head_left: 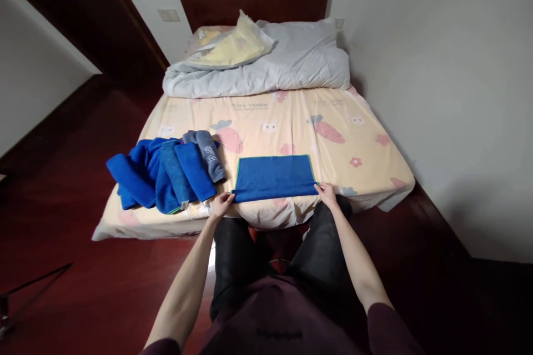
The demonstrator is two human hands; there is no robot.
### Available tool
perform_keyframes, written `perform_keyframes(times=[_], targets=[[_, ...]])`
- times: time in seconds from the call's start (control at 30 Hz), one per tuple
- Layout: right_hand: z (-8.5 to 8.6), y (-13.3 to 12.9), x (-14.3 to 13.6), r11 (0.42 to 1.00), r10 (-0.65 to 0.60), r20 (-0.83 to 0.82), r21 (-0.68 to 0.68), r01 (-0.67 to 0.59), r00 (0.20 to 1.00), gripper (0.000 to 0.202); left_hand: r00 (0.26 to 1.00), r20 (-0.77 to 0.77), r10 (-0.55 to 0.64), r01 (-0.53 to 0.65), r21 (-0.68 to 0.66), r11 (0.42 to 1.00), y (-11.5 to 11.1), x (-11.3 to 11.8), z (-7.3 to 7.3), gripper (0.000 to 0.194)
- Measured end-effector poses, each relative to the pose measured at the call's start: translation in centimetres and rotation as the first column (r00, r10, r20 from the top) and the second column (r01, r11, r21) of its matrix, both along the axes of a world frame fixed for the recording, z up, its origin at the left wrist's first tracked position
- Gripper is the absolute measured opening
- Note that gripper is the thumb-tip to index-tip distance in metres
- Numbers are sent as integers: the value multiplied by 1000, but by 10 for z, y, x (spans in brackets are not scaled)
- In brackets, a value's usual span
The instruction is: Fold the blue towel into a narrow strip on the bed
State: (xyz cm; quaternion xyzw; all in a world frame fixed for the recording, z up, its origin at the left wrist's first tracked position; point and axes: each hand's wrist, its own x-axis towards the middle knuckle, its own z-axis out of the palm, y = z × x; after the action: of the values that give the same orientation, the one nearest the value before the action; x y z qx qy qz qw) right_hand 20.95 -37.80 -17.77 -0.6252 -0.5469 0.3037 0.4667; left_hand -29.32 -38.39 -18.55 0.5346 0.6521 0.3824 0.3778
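My left hand (221, 203) pinches the near left corner of a blue cloth (273, 176), and my right hand (327, 194) pinches the near right corner. The cloth lies flat and folded into a neat rectangle at the foot edge of the bed (291, 122), its near edge right along the mattress rim, with a thin green hem showing on its far side. My thumbs sit on top of the fabric; the fingers beneath are hidden.

Just left of my left hand lies a pile (164, 175) of blue cloths, loosely heaped and overlapping, with one grey cloth (208, 154) resting at its right side. The pile is near the folded cloth but not touching it.

At the head of the bed a grey duvet (291, 61) is bunched up, and a yellowish pillow (233, 47) rests on it. The sheet carries a carrot print.
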Motion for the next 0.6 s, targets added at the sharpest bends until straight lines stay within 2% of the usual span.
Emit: perform_keyframes(times=[0.1, 0.23, 0.6], targets=[[-3, 1, -1, 1000, -16, -36, -24, 15, 999, 60, 1000, 13, -4, 5, -17, 1000, -3, -2, 0, 66], [-9, 3, -1, 996, -82, -54, -51, 79, 995, 54, 1000, 14, 10, -9, -53, 999, -6, -3, -1, 67], [-15, -1, -2, 979, -196, 102, -42, 201, 975, 37, 997, -1, 76, -75, -82, 994, -1, 1, -3, 43]])
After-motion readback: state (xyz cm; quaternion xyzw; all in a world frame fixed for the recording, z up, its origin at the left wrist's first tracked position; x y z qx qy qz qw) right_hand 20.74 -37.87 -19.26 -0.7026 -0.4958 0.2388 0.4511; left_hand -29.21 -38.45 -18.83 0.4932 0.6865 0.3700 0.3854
